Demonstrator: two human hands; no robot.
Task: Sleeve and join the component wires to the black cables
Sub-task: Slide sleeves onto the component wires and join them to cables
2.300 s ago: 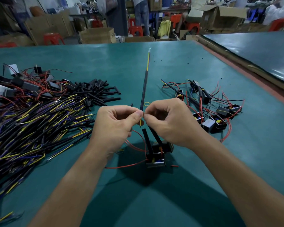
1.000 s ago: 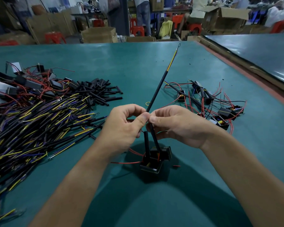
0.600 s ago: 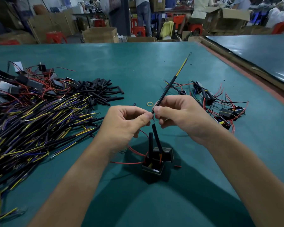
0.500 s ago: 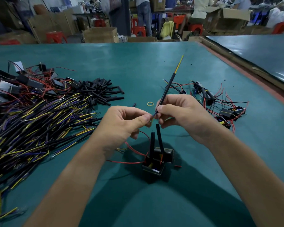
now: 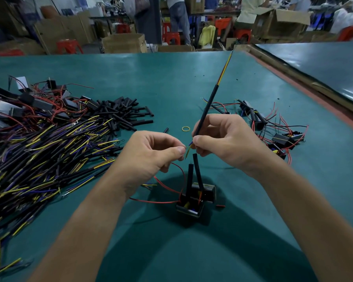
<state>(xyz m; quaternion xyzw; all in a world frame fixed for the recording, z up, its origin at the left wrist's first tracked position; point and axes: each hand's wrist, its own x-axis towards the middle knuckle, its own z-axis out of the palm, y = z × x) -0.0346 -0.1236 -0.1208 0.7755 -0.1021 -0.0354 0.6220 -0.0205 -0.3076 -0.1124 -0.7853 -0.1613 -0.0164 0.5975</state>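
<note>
My right hand (image 5: 220,139) pinches a black cable (image 5: 209,104) near its lower end; the cable slants up and away, with yellow and red cores showing at its far tip. Short yellow and blue wire ends stick out below my fingers. My left hand (image 5: 151,153) pinches a thin red component wire (image 5: 177,169) just left of those ends, a small gap between them. The red wire curves down to a small black component (image 5: 192,202) on the green table (image 5: 171,78). Two black sleeves (image 5: 193,174) stand up from that component.
A big heap of black cables with yellow and blue ends (image 5: 41,155) fills the left. Behind it lie cut black sleeves (image 5: 122,112) and more components (image 5: 29,102). Wired components (image 5: 273,131) lie at the right. A yellow rubber band (image 5: 185,128) lies near my hands.
My hands have drawn slightly apart, so the wire ends show between them. The black cable has swung from upright to leaning right and away.
</note>
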